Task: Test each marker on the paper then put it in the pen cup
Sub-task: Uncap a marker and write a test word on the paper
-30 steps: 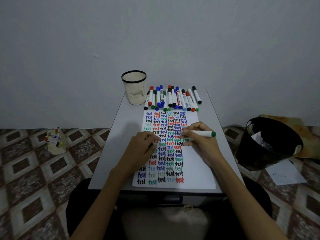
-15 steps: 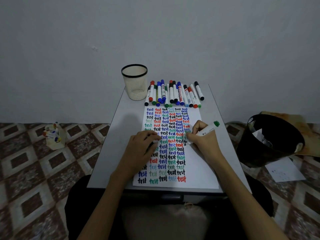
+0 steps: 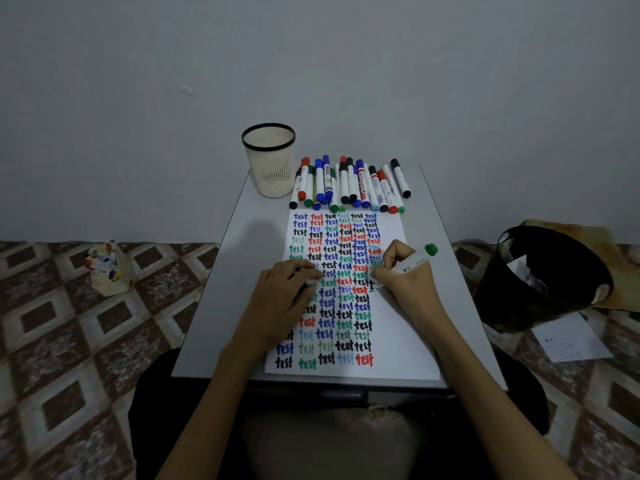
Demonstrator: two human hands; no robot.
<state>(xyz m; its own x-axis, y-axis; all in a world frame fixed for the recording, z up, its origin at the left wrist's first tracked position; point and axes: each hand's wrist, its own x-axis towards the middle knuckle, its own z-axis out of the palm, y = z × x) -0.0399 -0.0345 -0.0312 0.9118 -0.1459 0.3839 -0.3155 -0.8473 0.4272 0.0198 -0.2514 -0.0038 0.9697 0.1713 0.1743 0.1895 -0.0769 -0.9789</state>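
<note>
On the right half of the white paper sheet filled with coloured rows of the word "test" point(image 3: 398, 336), the right hand point(image 3: 407, 277) pinches a white-barrelled marker with a green end point(image 3: 417, 259) low on its barrel. Thumb and curled fingers close round it near the tip. The tip is down on the sheet just beside the written words, and the green end tilts up toward the far right. The left hand point(image 3: 282, 294) rests on the left part of the sheet with its fingers bent. Whether it has the marker's cap tucked under them I cannot tell. The marker looks light and stiff, a smooth plastic tube that could slip or roll, so this low pinch suits writing. A hold nearer mid-barrel would likely suit carrying it better. The wet tip could smear ink on skin or paper if it drags. The thin sheet would probably slide on the grey tabletop point(image 3: 239, 271) without the left hand weighing it down. The cream mesh pen cup with a black rim point(image 3: 269, 164) stands at the far left of the tabletop, touching or just beside the row of capped markers in red, blue, green and black point(image 3: 349, 185). It seems light enough to tip if knocked, so the marker is best lowered in end first.
</note>
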